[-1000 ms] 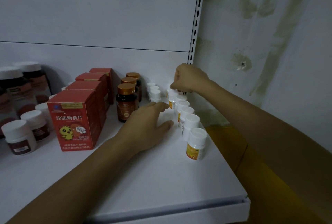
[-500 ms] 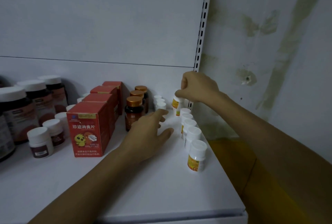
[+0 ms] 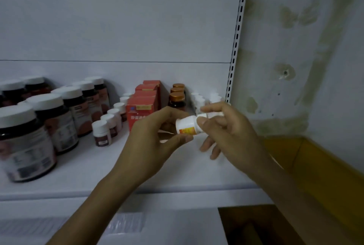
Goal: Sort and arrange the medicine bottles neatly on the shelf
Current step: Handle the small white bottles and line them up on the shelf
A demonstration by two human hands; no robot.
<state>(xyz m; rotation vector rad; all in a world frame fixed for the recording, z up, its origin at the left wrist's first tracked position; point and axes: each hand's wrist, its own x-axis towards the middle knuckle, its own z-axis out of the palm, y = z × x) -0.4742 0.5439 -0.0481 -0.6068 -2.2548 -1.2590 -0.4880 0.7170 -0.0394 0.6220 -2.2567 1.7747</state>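
Fingertips (image 3: 211,109) pinching one small bottle (image 3: 187,126) from both ends. Left hand (image 3: 151,140) gripping its left end with thumb and curled fingers. Right hand (image 3: 234,132) gripping its right end between thumb and forefinger, remaining fingers loose and pointing down. Bottle white, orange label showing, tilted almost onto its side, lifted off the shelf (image 3: 88,168) and touching nothing but the two hands. Cannot tell which end carries the cap.

Behind, standing on the shelf: a row of red boxes (image 3: 142,107), just to their right amber bottles (image 3: 177,98) with gold caps, then small white bottles (image 3: 198,100) near the slotted post (image 3: 235,52). Far left, big dark jars (image 3: 25,140) with white lids. Between jars and boxes, small brown bottles (image 3: 102,132). Right of the post, a stained wall (image 3: 295,71).
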